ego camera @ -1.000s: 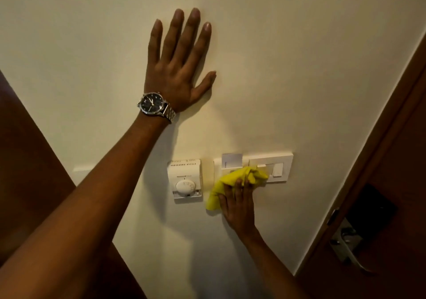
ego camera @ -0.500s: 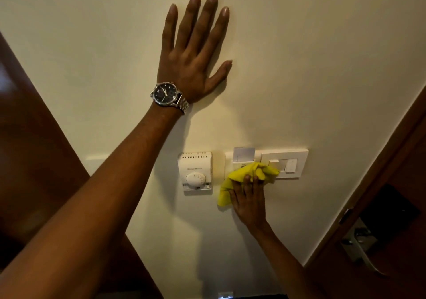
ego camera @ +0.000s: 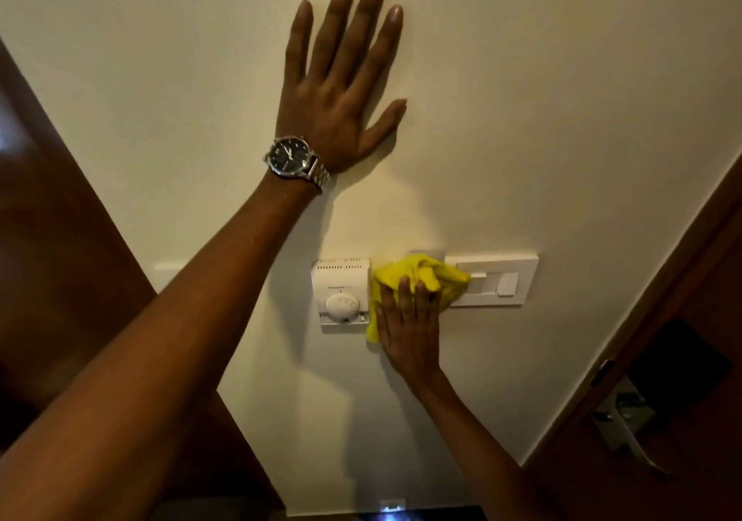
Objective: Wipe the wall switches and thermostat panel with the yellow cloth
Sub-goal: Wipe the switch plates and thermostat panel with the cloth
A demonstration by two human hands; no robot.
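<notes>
Cloth has slid left, off the rockers toward the thermostat.
Head view: right hand (ego camera: pixel 407 326) presses yellow cloth (ego camera: pixel 413 279), seemingly pinned flat, over the switch plate (ego camera: pixel 498 281) left end beside thermostat (ego camera: pixel 341 294); left hand (ego camera: pixel 341 91) splayed empty on wall. Pressing risks flipping a rocker or turning the dial.

Soft yellow cloth (ego camera: pixel 417 275), matt wall (ego camera: pixel 562 119)
</notes>
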